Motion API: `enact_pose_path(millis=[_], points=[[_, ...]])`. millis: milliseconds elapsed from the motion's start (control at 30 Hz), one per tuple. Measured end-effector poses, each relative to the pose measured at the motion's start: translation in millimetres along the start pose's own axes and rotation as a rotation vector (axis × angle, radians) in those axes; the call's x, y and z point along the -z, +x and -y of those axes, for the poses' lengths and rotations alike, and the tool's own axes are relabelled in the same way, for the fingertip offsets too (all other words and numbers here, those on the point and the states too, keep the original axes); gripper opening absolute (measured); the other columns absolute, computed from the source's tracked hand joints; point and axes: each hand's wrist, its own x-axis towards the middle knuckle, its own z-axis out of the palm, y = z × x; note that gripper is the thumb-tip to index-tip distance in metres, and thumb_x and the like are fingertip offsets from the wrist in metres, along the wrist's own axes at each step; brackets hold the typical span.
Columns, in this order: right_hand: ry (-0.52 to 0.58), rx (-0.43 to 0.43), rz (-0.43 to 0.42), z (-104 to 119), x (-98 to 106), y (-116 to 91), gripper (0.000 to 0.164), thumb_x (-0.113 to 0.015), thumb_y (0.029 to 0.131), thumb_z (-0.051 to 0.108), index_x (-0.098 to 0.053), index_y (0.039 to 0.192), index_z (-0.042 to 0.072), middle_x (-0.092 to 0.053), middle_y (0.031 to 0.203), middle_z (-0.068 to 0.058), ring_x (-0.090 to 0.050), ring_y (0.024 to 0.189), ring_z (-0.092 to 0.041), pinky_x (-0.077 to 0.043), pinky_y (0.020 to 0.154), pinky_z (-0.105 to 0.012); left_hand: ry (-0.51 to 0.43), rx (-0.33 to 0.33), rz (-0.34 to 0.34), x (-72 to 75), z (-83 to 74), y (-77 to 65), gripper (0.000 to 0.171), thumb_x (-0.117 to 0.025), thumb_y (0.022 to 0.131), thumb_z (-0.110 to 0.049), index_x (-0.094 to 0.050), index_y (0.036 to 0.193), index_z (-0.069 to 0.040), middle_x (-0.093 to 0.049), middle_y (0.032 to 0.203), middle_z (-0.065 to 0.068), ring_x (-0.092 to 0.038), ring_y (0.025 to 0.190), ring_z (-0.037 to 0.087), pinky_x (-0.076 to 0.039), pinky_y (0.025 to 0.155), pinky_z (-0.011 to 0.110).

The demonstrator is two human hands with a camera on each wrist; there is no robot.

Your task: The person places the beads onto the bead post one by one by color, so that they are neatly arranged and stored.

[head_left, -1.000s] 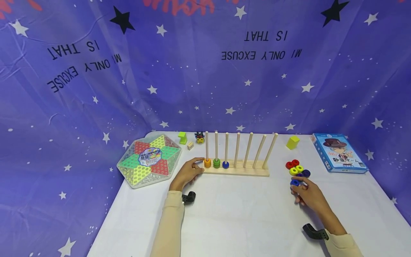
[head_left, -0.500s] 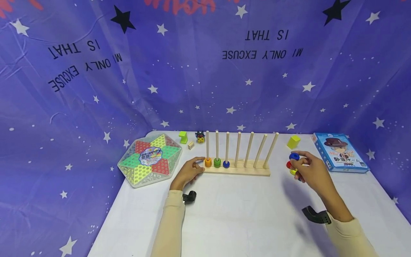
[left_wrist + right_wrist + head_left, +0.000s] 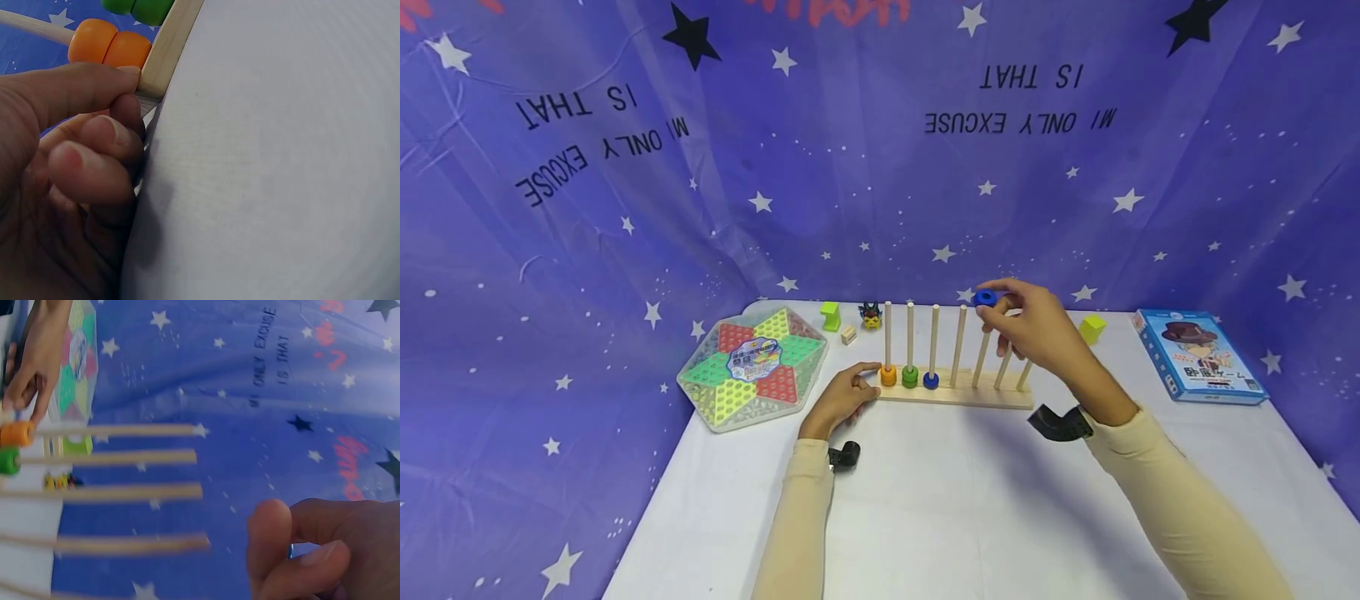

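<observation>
Blue ring [image 3: 986, 297], one: was pinched in the right hand [image 3: 1033, 327], had crossed leftward to the pegs [image 3: 936, 337], was not yet threaded. Rack [image 3: 955, 399], one: left hand [image 3: 841, 402] pinched its end.

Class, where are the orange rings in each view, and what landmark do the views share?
Head: orange rings near the centre, low on the leftmost peg.
Left wrist: orange rings at upper left, by the left hand.
Right wrist: orange rings at the left edge, about mid-height.
Shared landmark: the green rings beside them.
</observation>
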Motion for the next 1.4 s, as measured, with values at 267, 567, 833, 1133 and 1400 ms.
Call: enact_pose_path(millis=[267, 567, 833, 1133, 1400], points=[[-0.014, 0.011, 0.069, 16, -33, 28, 0.04, -0.063, 0.093, 0.029, -0.054, 0.13, 0.016, -0.067, 0.08, -0.003, -0.063, 0.051, -0.024, -0.045, 0.039, -0.033, 0.005, 0.008, 0.006, -2.9, 2.5, 3.5, 0.048, -0.068, 0.089, -0.013, -0.055, 0.134, -0.026, -0.056, 0.076, 0.005, -0.043, 0.043, 0.01, -0.037, 0.036, 0.024], [-0.048, -0.026, 0.089, 15, -46, 36, 0.037, -0.062, 0.093, 0.024, -0.055, 0.128, 0.014, -0.067, 0.076, -0.002, -0.063, 0.055, -0.033, -0.045, 0.039, -0.031, -0.001, 0.021, 0.009, -5.1, 2.3, 3.6, 0.049, -0.067, 0.089, -0.012, -0.054, 0.135, -0.024, -0.056, 0.077, 0.005, -0.043, 0.044, 0.01, -0.038, 0.036, 0.023], [-0.095, -0.003, 0.064, 15, -46, 31, 0.039, -0.061, 0.094, 0.027, -0.054, 0.13, 0.015, -0.067, 0.077, -0.002, -0.061, 0.047, -0.022, -0.047, 0.043, -0.036, 0.015, 0.018, 0.006, -5.0, 1.1, 3.5, 0.05, -0.067, 0.089, -0.011, -0.054, 0.135, -0.023, -0.056, 0.076, 0.005, -0.044, 0.044, 0.01, -0.038, 0.036, 0.023], [-0.099, 0.017, -0.013, 9, -20, 4, 0.041, -0.06, 0.094, 0.034, -0.053, 0.132, 0.019, -0.066, 0.08, 0.0, -0.061, 0.05, -0.021, -0.047, 0.043, -0.036, 0.02, 0.015, 0.005, -5.3, 0.5, 4.3, 0.05, -0.067, 0.089, -0.012, -0.054, 0.135, -0.024, -0.057, 0.076, 0.005, -0.043, 0.043, 0.01, -0.037, 0.036, 0.023], [-0.106, -0.095, -0.261, -63, 43, -46, 0.041, -0.055, 0.095, 0.041, -0.055, 0.13, 0.019, -0.066, 0.085, -0.008, -0.06, 0.055, -0.023, -0.046, 0.041, -0.032, 0.017, 0.017, -0.003, 0.0, 0.7, 3.9, 0.049, -0.068, 0.089, -0.013, -0.055, 0.134, -0.026, -0.057, 0.077, 0.005, -0.043, 0.043, 0.01, -0.038, 0.036, 0.024]])
